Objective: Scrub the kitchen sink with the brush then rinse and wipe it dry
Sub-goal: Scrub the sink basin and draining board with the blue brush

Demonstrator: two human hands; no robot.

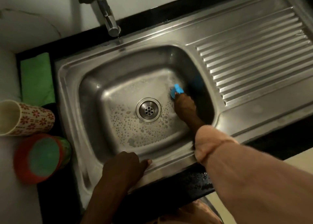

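The right hand (183,103) is reaching down into the steel sink (108,81), fingers curling tight around a blue scrub brush (177,91), and that brush is pressing against the basin floor at the right side, just beside the right wall and right of the drain strainer (148,110). A blue reflection is showing on the wall next to it. Soapy bubbles are lying across the basin floor, thickest in front of and around the drain. A pale pink sleeve (213,144) is bunching at the right wrist, crossing the sink's front rim.

The left hand (124,166) is resting on the front rim, fingers loosely bent, holding nothing, thumb pointing right along the steel.

The chrome tap (108,15) is hanging over the back rim, its spout near the basin's rear edge. The ribbed drainboard (254,59) is stretching off to the right. On the dark bench (169,190) at left, a green cloth (36,78) is lying flat beside the sink, with a floral cup (25,118) and a stack of orange and green cups (42,157) tipped on their sides nearer the front.
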